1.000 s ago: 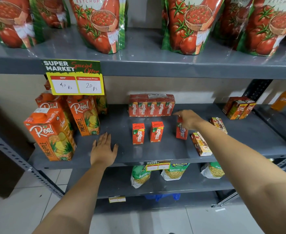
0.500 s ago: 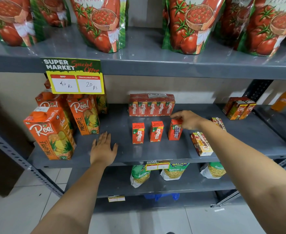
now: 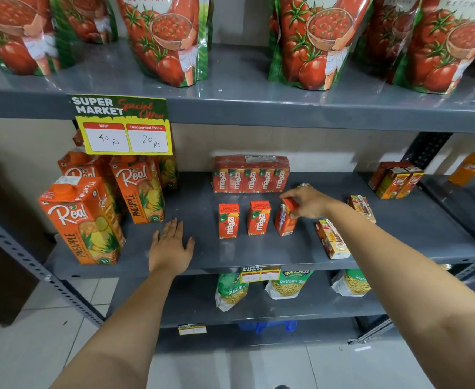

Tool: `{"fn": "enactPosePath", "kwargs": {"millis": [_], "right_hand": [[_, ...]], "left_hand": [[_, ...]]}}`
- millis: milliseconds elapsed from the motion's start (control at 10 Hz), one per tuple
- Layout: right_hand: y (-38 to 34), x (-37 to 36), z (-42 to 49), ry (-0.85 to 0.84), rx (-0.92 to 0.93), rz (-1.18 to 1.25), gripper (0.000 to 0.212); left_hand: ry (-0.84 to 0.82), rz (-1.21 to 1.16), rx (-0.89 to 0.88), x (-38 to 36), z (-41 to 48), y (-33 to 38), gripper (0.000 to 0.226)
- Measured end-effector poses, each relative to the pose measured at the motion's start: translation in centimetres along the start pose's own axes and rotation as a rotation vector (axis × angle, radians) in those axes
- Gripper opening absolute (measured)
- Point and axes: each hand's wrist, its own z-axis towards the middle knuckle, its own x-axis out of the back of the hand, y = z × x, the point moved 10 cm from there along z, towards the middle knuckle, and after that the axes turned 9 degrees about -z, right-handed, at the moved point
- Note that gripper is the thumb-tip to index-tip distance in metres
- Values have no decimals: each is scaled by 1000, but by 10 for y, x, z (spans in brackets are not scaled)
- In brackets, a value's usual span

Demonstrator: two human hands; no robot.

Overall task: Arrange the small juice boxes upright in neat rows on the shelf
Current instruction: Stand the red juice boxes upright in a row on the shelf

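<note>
On the grey middle shelf [image 3: 258,254] two small orange juice boxes stand upright side by side, one [image 3: 228,220] on the left and one [image 3: 258,218] to its right. My right hand [image 3: 308,202] grips the top of a third small box [image 3: 285,220], which stands slightly turned just right of them. A wrapped pack of small boxes [image 3: 251,174] stands at the back. Two more small boxes lie flat to the right, one [image 3: 332,239] near the front and one [image 3: 362,208] behind it. My left hand [image 3: 171,245] rests flat on the shelf, fingers spread.
Tall pineapple juice cartons [image 3: 83,220] stand at the shelf's left. A price sign [image 3: 124,127] hangs from the upper shelf, which carries ketchup pouches [image 3: 166,37]. Small cartons [image 3: 396,179] stand at the far right. Snack bags [image 3: 288,284] lie on the lower shelf.
My right hand has drawn the third small box leftward, close to the two standing boxes, and still holds its top. My left hand has stayed flat on the shelf.
</note>
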Motion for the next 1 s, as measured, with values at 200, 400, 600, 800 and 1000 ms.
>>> {"fn": "enactPosePath", "kwargs": {"millis": [200, 400, 600, 800, 1000], "right_hand": [[1, -4, -4, 180, -54, 34, 63], [5, -25, -4, 194, -85, 350, 73], [-1, -16, -4, 362, -165, 163, 66], [-11, -22, -10, 455, -256, 92, 58], [-12, -34, -9, 425, -231, 199, 69]], "left_hand": [[-1, -4, -3, 0, 0, 0, 66], [0, 0, 4, -1, 0, 0, 67], [-2, -1, 2, 0, 0, 1, 66], [-5, -4, 9, 1, -2, 1, 66], [-3, -27, 3, 3, 0, -1, 67]]}}
